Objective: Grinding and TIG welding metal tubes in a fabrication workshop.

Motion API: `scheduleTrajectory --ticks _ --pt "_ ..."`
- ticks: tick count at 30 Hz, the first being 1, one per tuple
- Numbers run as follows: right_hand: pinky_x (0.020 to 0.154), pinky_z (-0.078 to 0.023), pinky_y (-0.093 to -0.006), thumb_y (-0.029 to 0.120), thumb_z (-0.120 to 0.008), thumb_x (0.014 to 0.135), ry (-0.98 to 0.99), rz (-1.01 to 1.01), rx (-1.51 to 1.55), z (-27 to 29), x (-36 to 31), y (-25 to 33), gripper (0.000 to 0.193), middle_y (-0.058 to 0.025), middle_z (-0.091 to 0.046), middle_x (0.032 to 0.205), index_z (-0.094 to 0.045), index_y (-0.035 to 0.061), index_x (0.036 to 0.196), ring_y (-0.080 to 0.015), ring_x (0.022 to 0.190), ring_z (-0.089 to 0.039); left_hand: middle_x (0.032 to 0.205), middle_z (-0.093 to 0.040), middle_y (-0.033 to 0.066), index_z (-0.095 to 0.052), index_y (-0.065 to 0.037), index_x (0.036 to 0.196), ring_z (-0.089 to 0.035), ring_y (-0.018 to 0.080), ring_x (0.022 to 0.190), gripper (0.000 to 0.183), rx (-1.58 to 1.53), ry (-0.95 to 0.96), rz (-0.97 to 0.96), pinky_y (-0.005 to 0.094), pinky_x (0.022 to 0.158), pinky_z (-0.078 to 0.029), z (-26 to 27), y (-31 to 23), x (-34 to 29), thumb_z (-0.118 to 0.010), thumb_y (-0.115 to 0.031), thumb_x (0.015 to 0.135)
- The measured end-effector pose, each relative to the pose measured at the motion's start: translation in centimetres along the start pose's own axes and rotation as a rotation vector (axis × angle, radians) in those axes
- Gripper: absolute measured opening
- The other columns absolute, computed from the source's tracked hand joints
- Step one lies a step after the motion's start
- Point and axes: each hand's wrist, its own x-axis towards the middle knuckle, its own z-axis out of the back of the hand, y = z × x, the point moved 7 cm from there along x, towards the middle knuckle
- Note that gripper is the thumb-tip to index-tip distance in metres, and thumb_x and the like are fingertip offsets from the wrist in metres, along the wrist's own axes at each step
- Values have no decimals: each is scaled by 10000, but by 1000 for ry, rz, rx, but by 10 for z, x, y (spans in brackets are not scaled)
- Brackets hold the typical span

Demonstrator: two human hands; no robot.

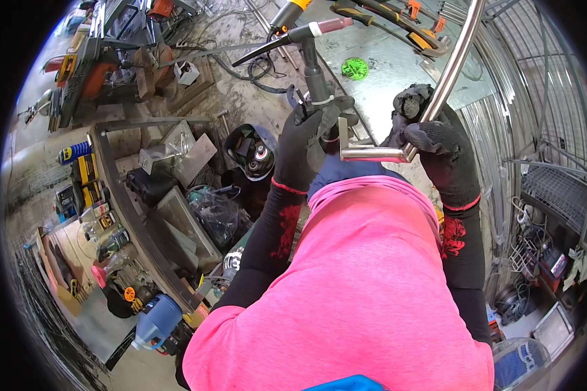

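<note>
My left hand (304,133), in a black glove, is closed around the handle of a TIG welding torch (312,68). The torch head points up, with a pink cup at its right end and a long black back cap to the left. My right hand (437,133), also gloved, grips a shiny bent metal tube (455,62). Its long part rises to the upper right, and its short bent end (375,154) reaches left in front of my body, ending in a small upturned piece close to my left hand. Torch cup and tube are apart. Dark glove material hides some fingertips.
A metal worktable (398,85) lies ahead, bearing a green round disc (355,68) and locking clamps (398,29). Left of me stand a bucket of tools (251,153) and a shelf frame (143,260) full of scrap. Long metal bars (518,72) line the right side.
</note>
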Motion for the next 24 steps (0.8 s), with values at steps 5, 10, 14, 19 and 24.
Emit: scheduleTrajectory --ticks 5,10,14,19,24 --pt "854 -597 -282 41 -686 1025 -38 -80 56 -24 15 22 449 -135 -705 1250 -577 -44 1453 -161 985 -733 1205 -746 172 -610 23 1402 -753 288 995 444 3 -18 -17 412 835 -625 6 17 8 -619 -318 1117" --pt "809 -613 -286 36 -676 1021 -124 -110 222 -35 34 38 467 -126 -712 1171 -565 -33 1469 -181 925 -753 1117 -744 144 -655 11 1311 -751 280 962 344 -179 -19 -33 419 778 -618 -14 14 11 -655 -248 1084" --pt "624 -579 -280 153 -677 1016 -260 94 -65 -25 36 31 459 -132 -712 1090 -595 -2 1440 -149 736 -715 1143 -743 134 -646 -2 1306 -752 275 968 328 -172 -7 -29 412 791 -622 -7 27 15 -688 -214 1059" --pt "506 -352 -206 420 -519 1151 -369 86 17 -24 29 30 566 -13 -565 904 -485 15 1545 -41 585 -449 1196 -733 148 -630 -23 1342 -749 280 997 348 -175 -75 -55 430 805 -624 -20 27 7 -658 -254 1085" --pt "500 -343 -211 357 -541 1146 -351 125 153 -23 24 18 505 10 -505 887 -468 45 1537 -39 613 -436 1257 -709 181 -572 -32 1445 -741 298 1026 415 -156 -38 -60 462 802 -621 -19 33 -1 -594 -307 1136"
